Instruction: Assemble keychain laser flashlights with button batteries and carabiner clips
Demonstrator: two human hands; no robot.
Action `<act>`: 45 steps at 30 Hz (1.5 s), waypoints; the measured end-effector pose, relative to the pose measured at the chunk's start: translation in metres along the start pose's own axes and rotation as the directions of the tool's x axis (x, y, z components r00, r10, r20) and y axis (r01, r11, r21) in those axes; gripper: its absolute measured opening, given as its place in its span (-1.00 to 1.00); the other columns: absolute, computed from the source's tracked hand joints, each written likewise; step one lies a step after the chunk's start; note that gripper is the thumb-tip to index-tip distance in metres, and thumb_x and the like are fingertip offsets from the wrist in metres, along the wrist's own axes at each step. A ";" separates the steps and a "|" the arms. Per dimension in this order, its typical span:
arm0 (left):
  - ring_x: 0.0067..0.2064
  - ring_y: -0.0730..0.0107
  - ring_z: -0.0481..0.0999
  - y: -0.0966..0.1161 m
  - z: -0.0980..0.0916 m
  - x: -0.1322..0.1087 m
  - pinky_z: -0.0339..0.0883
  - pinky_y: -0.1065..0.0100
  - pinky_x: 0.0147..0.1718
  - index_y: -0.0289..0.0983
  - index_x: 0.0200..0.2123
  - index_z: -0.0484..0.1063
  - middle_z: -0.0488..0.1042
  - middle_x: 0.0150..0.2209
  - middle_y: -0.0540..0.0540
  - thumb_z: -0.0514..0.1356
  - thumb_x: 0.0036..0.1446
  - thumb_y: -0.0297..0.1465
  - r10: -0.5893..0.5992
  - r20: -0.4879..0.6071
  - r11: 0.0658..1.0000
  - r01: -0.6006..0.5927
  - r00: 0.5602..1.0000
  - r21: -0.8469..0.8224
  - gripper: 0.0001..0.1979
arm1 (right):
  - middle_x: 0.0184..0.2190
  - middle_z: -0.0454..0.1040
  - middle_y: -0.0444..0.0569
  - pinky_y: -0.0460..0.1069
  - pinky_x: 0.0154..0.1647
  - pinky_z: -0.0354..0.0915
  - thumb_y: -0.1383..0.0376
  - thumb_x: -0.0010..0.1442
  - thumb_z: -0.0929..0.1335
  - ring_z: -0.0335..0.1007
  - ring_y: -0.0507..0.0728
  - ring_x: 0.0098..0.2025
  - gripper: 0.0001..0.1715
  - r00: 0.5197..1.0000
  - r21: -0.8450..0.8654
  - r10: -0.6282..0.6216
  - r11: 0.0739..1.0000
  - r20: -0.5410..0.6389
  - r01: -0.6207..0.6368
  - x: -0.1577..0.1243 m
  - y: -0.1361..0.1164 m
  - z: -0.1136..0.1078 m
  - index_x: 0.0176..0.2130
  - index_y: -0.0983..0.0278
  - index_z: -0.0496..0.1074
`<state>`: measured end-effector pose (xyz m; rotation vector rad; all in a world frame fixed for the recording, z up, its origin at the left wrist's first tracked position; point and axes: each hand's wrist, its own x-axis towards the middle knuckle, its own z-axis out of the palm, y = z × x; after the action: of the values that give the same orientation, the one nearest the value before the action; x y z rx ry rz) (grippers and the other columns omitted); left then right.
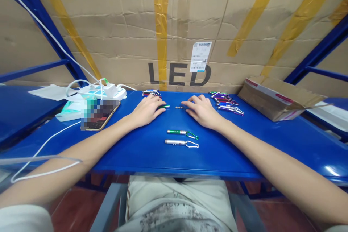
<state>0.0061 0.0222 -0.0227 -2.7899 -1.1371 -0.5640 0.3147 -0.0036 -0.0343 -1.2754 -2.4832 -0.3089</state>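
The step in hand is judged to be the handling of small parts. A green tube [165,106] is located at the fingertips of the left hand [145,110], toward the back edge of the table [141,154]; small round pieces [178,107] are laid near its exposed end. A precise pinch is probably required next. Both thumbs are set partly apart from the fingers; whether anything is gripped by the left or right hand [202,111] cannot be told. The tube is slim and shiny, partly covered.

Both hands [146,111] [201,111] palm-down, apart
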 end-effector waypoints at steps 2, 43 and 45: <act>0.15 -0.08 0.46 0.001 0.002 0.001 0.37 -0.02 0.13 -0.25 0.18 0.61 0.61 0.09 -0.27 0.14 0.53 -0.19 0.000 0.028 1.000 -0.001 1.000 0.023 -0.62 | 0.26 0.50 0.24 0.27 0.04 0.21 0.17 0.61 0.18 0.27 0.46 0.16 -0.46 1.000 -0.024 -0.019 1.000 0.016 0.020 0.002 -0.006 0.001 0.42 0.12 0.43; 0.05 0.06 0.53 0.015 -0.001 -0.004 0.36 0.06 0.10 -0.17 0.06 0.53 0.63 0.02 -0.15 0.19 0.51 -0.23 0.047 -0.059 0.977 -0.058 0.997 -0.203 -0.78 | -0.13 0.57 0.07 0.09 -0.08 0.23 0.28 0.55 0.25 0.40 0.26 -0.11 -0.89 0.999 0.362 -0.044 0.931 -0.004 0.042 -0.001 -0.022 -0.016 -0.10 0.19 0.35; 0.06 0.08 0.55 0.018 -0.004 -0.004 0.37 0.06 0.13 -0.18 0.07 0.53 0.64 0.03 -0.14 0.19 0.51 -0.21 0.052 -0.085 0.971 -0.070 0.995 -0.229 -0.77 | -0.15 0.57 0.03 0.07 -0.10 0.29 0.27 0.51 0.28 0.45 0.22 -0.15 -0.95 1.000 0.494 0.005 0.869 -0.025 0.008 -0.002 -0.024 -0.020 -0.10 0.17 0.33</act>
<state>0.0144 0.0057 -0.0190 -2.9520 -1.0270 -0.8431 0.2995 -0.0257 -0.0171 -1.0387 -2.3227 0.2999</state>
